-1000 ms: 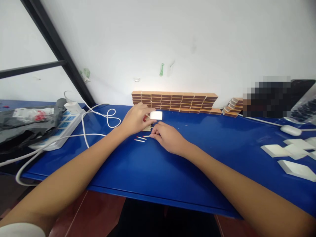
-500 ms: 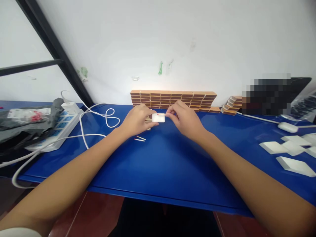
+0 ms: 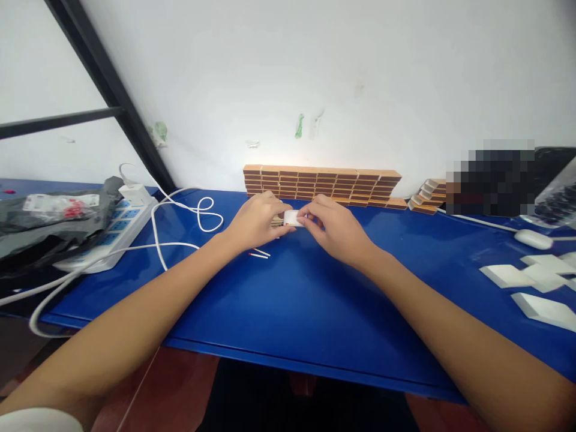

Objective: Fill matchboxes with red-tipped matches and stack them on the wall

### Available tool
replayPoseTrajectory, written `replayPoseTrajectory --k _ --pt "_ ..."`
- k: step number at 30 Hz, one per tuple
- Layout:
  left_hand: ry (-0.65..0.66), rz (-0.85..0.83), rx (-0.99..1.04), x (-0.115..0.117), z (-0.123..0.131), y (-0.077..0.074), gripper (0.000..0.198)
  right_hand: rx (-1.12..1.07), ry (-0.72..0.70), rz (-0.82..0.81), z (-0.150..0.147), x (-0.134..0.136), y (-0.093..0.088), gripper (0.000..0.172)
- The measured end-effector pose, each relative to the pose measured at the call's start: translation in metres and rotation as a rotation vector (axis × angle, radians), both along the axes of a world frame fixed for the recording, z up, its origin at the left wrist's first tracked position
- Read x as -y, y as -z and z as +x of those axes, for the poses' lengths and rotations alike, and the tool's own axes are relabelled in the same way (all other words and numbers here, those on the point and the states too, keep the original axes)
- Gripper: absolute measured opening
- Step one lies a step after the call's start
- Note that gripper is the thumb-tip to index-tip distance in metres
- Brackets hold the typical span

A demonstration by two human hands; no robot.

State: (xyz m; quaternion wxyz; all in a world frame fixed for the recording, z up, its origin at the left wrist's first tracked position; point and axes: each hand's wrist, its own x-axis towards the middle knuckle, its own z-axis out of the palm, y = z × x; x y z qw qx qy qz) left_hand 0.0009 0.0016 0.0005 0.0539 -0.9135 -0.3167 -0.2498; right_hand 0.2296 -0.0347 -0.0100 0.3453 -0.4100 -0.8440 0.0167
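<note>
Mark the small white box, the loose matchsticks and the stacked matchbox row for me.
small white box [image 3: 293, 218]: head view, visible top face.
loose matchsticks [image 3: 258, 255]: head view, middle of the sticks.
stacked matchbox row [image 3: 321, 185]: head view, front face centre.

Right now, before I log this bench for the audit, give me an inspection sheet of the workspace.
Surface: glossy blue tabletop, no spills seen.
Job's things: small white cardboard box, held; loose red-tipped wooden matches nearby; stacked brown matchboxes behind.
Clutter: grey plastic bag left; flat white cardboard pieces right.
Hands: left hand and right hand both pinch the box.
Cables: white power strip, looped white cords.
Surroundings: white wall, black metal frame.
</note>
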Motion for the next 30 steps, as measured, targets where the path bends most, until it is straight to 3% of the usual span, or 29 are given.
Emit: replayPoseTrajectory --k 6,11,15,21,26,30 --pt "-0.093 0.068 0.027 -0.007 -0.006 -0.003 0.021 -0.169 -0.028 -0.138 -0.03 0.026 0.003 0.009" --pt "-0.178 0.077 0.135 -0.01 -0.011 -0.008 0.021 -0.07 -0.041 -0.338 -0.066 0.044 0.016 0.015" --pt "-0.178 0.058 0.09 -0.01 -0.01 -0.008 0.021 0.022 -0.013 -0.41 -0.074 0.045 0.016 0.01" --pt "-0.115 0.034 0.03 -0.011 -0.009 -0.001 0.02 0.046 -0.219 -0.336 -0.043 0.036 0.008 0.013" --pt "-0.027 0.019 0.024 -0.009 -0.006 0.003 0.024 -0.037 0.005 -0.056 -0.006 0.008 -0.002 0.007" --pt "0.008 0.014 0.034 -0.005 -0.004 0.003 0.031 -0.019 0.09 -0.018 0.005 -0.005 -0.004 0.008"
